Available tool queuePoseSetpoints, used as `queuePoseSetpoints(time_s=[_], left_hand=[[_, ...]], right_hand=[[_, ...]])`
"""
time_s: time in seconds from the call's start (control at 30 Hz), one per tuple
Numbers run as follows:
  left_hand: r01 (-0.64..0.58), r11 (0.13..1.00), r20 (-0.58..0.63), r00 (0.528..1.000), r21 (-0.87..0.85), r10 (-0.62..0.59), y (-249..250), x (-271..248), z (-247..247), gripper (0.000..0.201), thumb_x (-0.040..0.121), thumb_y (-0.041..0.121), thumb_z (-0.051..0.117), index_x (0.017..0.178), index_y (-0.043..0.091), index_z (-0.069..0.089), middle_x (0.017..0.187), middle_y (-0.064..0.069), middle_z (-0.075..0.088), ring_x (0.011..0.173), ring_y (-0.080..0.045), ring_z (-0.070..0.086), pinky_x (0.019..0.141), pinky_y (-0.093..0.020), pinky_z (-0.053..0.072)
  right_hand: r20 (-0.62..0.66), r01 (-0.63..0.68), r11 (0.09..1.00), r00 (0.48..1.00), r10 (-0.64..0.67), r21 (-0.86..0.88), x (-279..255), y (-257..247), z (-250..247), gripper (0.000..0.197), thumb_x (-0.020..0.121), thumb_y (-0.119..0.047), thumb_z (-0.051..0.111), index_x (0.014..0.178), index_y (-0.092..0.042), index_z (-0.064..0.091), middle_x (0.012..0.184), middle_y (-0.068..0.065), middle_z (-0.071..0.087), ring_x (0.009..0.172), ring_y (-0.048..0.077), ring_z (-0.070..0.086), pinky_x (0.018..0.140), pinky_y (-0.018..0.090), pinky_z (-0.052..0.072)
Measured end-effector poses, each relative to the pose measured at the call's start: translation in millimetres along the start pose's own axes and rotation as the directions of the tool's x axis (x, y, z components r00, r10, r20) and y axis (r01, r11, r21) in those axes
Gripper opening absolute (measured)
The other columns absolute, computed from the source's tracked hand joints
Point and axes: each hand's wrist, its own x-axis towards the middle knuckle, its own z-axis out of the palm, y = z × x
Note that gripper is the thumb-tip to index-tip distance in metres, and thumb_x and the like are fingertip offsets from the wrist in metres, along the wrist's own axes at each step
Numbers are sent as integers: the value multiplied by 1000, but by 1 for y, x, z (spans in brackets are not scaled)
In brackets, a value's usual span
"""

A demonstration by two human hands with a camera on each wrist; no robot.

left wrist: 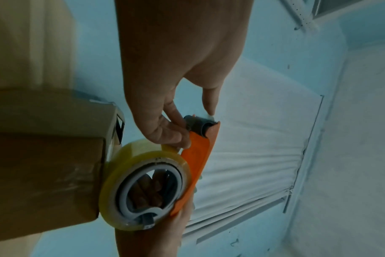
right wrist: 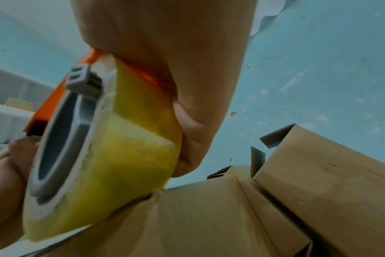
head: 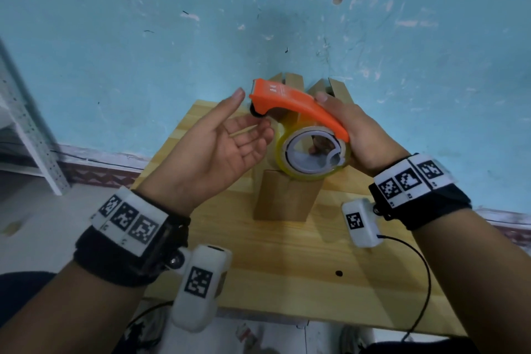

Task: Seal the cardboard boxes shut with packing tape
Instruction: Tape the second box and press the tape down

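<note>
My right hand (head: pixel 356 129) grips an orange tape dispenser (head: pixel 293 103), with fingers through the core of its clear yellowish tape roll (head: pixel 313 175). The roll rests against the top of a closed cardboard box (head: pixel 283 198) standing mid-table. My left hand (head: pixel 218 141) is palm up beside the dispenser's front. Its thumb reaches the cutter blade and its fingers touch under the roller, as the left wrist view shows at the dispenser (left wrist: pixel 198 156). In the right wrist view the roll (right wrist: pixel 125 147) sits on the box (right wrist: pixel 198 217).
Two more cardboard boxes (head: pixel 293 82) (head: pixel 337 86) with raised flaps stand at the back of the wooden table (head: pixel 287 267), against the blue wall (head: pixel 143 52). A white perforated metal shelf (head: pixel 26 123) stands at the left. A black cable (head: pixel 425 282) hangs over the table's right front.
</note>
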Motion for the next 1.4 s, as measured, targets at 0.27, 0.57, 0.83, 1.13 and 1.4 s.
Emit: queuePoseSetpoints(time_s=[0.27, 0.57, 0.83, 1.13, 1.4], left_hand=[[71, 997, -37, 997, 39, -69, 12, -3, -7, 35, 84, 37, 65, 94, 4, 65, 84, -9, 66, 79, -22, 67, 72, -25, 55], [45, 968, -76, 997, 245, -27, 17, -4, -9, 10, 94, 14, 60, 86, 12, 64, 76, -2, 67, 69, -12, 68, 61, -19, 56], [48, 983, -67, 997, 176, -36, 12, -4, -4, 9, 93, 12, 62, 99, 7, 65, 70, 0, 61, 62, -4, 58, 61, -13, 51], [-13, 968, -110, 993, 251, 42, 14, -7, -4, 21, 93, 19, 65, 103, 2, 71, 72, 1, 56, 49, -3, 48, 46, -15, 42], [-45, 810, -166, 971, 584, 174, 18, -13, -10, 23, 89, 33, 70, 100, 14, 77, 90, 10, 73, 57, -6, 48, 54, -20, 41]], right_hand=[[18, 3, 999, 1000, -4, 39, 0, 2, -1, 46, 86, -59, 61, 72, -16, 68, 65, 13, 58, 57, 26, 56, 61, 32, 53], [13, -16, 999, 1000, 16, 51, -3, 3, 2, 65, 71, -69, 69, 88, -6, 69, 84, 27, 57, 78, 42, 54, 84, 58, 51], [11, -18, 1000, 1000, 18, 7, -7, -3, 4, 48, 85, -60, 62, 77, -13, 68, 73, 19, 60, 63, 31, 58, 66, 36, 55], [11, -12, 1000, 1000, 12, 17, -8, -2, 4, 63, 75, -68, 67, 92, -8, 69, 88, 28, 58, 80, 41, 55, 75, 43, 53], [7, -18, 1000, 1000, 18, -22, -6, -3, 3, 52, 83, -62, 61, 80, -11, 70, 77, 23, 62, 69, 35, 59, 68, 37, 53]])
